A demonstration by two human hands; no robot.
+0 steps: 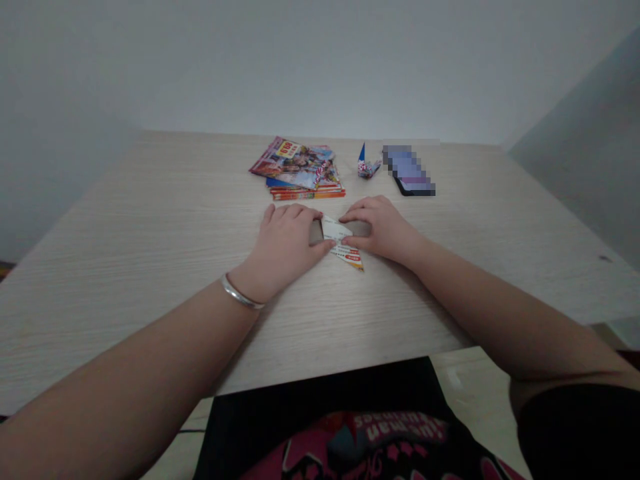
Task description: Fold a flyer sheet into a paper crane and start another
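A folded piece of printed paper [345,245], white with red and orange print, lies on the light wooden table [150,227], its pointed tip toward me. My left hand [285,243] presses on its left part, fingers together and thumb on the paper. My right hand [380,227] presses on its right part, fingers curled down over the fold. A silver bangle [240,295] sits on my left wrist.
A stack of colourful printed sheets [300,170] lies behind the hands. To its right stands a small folded paper crane [367,165], and beside it a dark phone [410,172]. A pale wall rises behind the table; the table's front edge is near my lap.
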